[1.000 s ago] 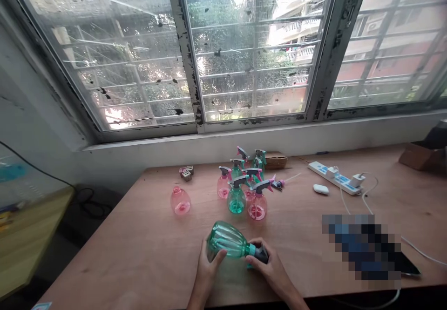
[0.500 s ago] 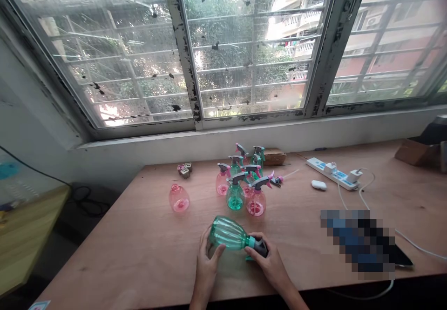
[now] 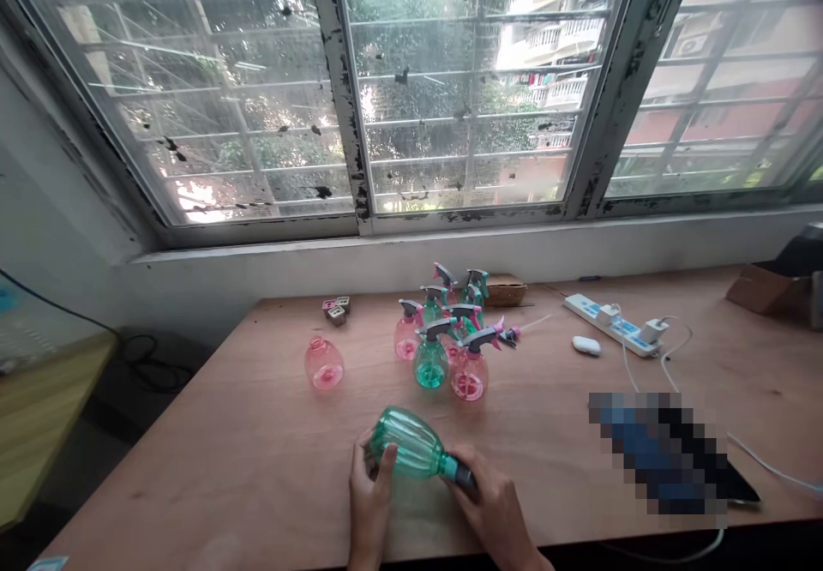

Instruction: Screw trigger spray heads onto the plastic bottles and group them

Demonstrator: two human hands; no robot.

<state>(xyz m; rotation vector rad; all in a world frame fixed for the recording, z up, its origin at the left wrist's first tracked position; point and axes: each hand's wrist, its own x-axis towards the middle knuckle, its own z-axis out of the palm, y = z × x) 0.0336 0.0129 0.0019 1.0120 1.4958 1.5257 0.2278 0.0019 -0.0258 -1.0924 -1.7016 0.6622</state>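
A green see-through spray bottle [image 3: 406,445] lies tilted between my hands above the near edge of the wooden table [image 3: 257,451]. My left hand [image 3: 369,489] is wrapped round its wide base. My right hand [image 3: 487,502] is closed on the grey spray head at its neck. Behind them stands a cluster of several pink and green spray bottles [image 3: 450,339] with grey and pink triggers. A single pink bottle with no spray head [image 3: 322,365] stands apart to the left.
A white power strip [image 3: 610,324] with a plugged charger and cables lies at the right. A small white case [image 3: 586,345] sits near it. A blurred dark object [image 3: 662,451] lies at the near right. Small blocks [image 3: 336,309] and cardboard boxes [image 3: 768,288] sit by the window wall.
The green bottle and both hands have shifted slightly left and nearer to me. My right hand now covers more of the spray head.
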